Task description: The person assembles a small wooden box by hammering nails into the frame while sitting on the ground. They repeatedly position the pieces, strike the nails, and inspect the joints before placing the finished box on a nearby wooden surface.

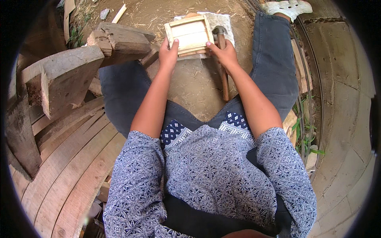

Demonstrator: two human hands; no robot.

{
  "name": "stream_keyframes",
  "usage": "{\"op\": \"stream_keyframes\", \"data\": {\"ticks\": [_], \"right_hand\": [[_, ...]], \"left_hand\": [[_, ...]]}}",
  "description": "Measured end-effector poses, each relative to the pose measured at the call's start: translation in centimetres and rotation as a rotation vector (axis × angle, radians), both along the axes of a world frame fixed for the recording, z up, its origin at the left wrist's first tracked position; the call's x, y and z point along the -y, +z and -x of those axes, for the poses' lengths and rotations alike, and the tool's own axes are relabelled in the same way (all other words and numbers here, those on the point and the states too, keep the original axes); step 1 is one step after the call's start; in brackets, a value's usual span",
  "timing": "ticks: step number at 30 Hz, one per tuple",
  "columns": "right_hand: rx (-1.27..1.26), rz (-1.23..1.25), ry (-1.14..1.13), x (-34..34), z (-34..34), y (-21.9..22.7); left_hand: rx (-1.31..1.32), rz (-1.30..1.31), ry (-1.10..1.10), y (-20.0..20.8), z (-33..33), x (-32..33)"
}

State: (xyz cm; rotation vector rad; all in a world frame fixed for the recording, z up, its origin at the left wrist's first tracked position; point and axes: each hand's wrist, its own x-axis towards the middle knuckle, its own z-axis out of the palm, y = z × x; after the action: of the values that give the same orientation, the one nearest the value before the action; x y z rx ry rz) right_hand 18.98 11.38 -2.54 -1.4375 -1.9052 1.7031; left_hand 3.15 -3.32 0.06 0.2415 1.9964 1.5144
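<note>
A small rectangular wooden frame of pale strips, with light boards inside its border, is held up between my two hands, slightly tilted. My left hand grips its left side, thumb on the near left corner and fingers hidden beneath. My right hand pinches the near right corner, its thumb on the rim. That same hand also holds a hammer; the metal head points away from me beside the frame, and the wooden handle hangs down toward my lap. Beneath the frame lies a whitish sheet on the ground.
Thick timber blocks are stacked at my left, above long planks. Wood shavings and a pale stick lie on the dirt. Cables run along the right, beside a paved surface. My legs spread around the work spot.
</note>
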Motion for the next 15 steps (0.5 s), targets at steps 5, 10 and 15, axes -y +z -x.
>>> {"op": "stream_keyframes", "data": {"ticks": [5,10,15], "right_hand": [[-0.096,-0.003,-0.073,-0.5,-0.2,0.8],[-0.062,0.074,-0.101,-0.5,-0.5,1.3],[-0.164,0.07,-0.151,-0.3,-0.7,1.9]], "left_hand": [[0.026,-0.004,-0.021,-1.5,0.3,0.5],[-0.048,0.021,-0.088,-1.0,0.2,0.5],[-0.015,-0.075,-0.101,-0.3,-0.5,0.1]]}}
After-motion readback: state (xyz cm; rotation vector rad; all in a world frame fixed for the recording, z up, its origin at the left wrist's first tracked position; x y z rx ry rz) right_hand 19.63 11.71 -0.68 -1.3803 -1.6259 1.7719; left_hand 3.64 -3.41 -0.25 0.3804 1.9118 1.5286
